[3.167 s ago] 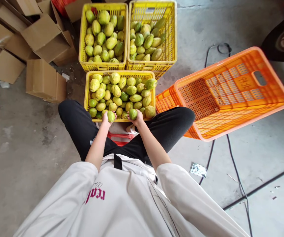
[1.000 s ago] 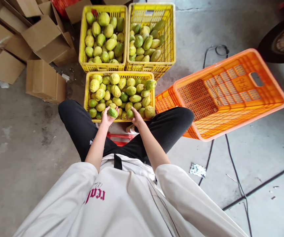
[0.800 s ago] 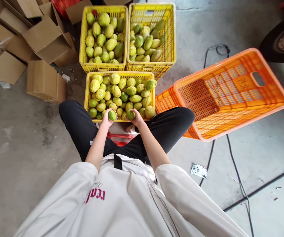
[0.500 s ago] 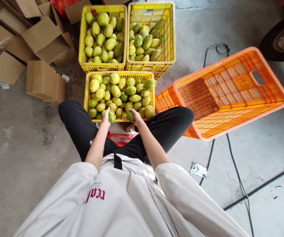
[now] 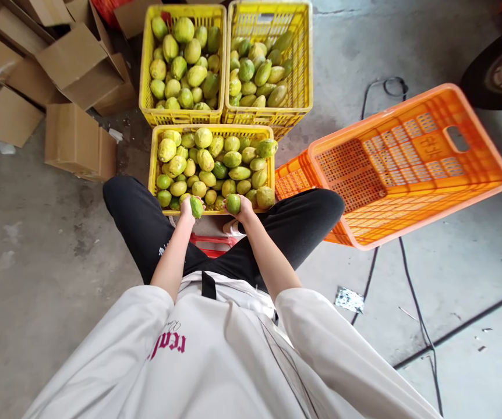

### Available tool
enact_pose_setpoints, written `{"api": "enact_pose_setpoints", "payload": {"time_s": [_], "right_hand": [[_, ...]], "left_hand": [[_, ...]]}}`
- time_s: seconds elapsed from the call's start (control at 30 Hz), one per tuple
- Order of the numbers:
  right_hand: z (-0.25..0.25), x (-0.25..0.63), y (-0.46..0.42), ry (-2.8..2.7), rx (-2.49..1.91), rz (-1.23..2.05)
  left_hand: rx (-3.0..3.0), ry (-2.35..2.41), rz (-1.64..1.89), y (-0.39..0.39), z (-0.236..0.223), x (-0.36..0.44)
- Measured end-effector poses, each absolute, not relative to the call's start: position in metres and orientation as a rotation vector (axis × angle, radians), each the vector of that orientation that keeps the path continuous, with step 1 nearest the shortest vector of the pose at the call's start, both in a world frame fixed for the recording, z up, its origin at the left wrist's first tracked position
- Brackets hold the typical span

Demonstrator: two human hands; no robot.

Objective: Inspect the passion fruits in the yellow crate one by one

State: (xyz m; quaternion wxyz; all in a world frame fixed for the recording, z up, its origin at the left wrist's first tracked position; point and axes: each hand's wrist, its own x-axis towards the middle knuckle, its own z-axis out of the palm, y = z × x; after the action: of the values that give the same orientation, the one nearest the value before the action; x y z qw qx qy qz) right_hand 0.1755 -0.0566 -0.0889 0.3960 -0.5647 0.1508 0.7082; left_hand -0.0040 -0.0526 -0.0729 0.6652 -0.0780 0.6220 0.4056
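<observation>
– Fruits [image 5: 197, 206], where?
– Mid-frame, at the lower yellow crate [image 5: 216, 126], one cupped in the half-curled left hand [image 5: 185, 208], one likewise in the right hand [image 5: 246, 208].
– Long axes?
– Left slants down-right; right, can't tell.

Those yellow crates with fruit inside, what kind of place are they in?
Probably a storeroom or packing place: the yellow crates hold lots of fruit, cardboard boxes are heaped nearby, and the floor looks like bare concrete.
</observation>
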Motion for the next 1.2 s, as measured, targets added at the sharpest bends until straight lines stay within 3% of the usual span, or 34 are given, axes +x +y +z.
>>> {"api": "enact_pose_setpoints", "payload": {"time_s": [0.53, 1.2], "right_hand": [[-0.088, 0.179, -0.057, 0.292, -1.288, 1.654], [-0.083, 0.175, -0.057, 0.356, -1.335, 1.779]], "left_hand": [[-0.132, 1.109, 0.923, -0.053, -0.057, 0.000], [-0.135, 1.319, 0.808, -0.051, -0.070, -0.007]]}}
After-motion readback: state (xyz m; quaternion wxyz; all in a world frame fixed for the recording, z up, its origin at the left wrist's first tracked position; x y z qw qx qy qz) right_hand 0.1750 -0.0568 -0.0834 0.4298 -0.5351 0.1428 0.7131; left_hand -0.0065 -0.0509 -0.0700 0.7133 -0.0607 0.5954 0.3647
